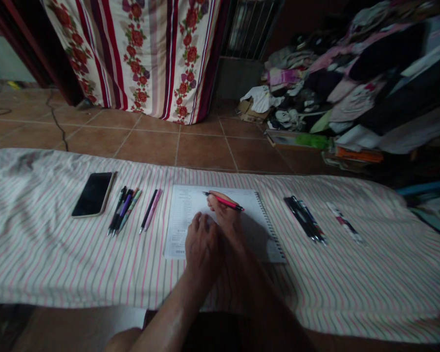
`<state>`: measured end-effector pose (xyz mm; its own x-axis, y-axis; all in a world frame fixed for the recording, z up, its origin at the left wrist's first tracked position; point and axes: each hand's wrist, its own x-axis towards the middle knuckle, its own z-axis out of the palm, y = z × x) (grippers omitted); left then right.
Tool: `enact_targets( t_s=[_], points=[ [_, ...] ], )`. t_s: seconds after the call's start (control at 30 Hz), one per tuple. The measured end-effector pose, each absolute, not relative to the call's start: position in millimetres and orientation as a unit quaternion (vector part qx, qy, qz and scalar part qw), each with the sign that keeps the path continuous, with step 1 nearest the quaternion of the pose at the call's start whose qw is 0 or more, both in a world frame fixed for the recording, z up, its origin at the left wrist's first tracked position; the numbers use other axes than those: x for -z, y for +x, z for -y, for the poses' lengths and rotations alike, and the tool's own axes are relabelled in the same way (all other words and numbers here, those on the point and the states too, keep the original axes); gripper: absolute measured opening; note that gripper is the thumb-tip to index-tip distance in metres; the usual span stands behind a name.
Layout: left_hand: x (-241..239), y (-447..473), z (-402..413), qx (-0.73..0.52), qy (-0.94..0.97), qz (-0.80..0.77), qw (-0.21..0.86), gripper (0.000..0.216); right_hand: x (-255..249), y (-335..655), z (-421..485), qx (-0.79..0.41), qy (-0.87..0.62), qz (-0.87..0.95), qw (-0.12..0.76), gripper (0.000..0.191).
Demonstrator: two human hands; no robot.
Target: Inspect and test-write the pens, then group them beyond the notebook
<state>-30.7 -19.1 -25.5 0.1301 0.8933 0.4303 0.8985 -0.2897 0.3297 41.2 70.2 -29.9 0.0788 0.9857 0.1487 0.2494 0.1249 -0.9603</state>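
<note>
A spiral notebook [251,244] lies on the cloth, its coil along the right side and printed text on the left of the page. Gripped in the fingers of my right hand [223,215] is a red and black pen [229,202], tilted over the upper part of the page with its tip toward the left. My left hand [203,239] rests on the lower part of the page, palm down with fingers loosely bent, and nothing shows in it. It lies close beside my right hand and hides some of the print.
Left of the notebook are a pink pen [154,210] and a black pen [148,211], a cluster of several pens [122,210] and a smartphone [93,194]. To the right lie several dark pens [304,220] and a white pen [343,222]. A striped cloth [220,288] covers the table.
</note>
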Motion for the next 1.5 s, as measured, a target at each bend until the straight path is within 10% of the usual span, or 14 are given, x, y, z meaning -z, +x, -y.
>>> enact_targets(
  t_s=[1.5],
  points=[
    [15.8, -27.0, 14.7, 0.244, -0.699, 0.670, -0.055, 0.018, 35.1, 40.3, -73.7, -0.416, -0.528, 0.515, 0.532, 0.031]
  ],
)
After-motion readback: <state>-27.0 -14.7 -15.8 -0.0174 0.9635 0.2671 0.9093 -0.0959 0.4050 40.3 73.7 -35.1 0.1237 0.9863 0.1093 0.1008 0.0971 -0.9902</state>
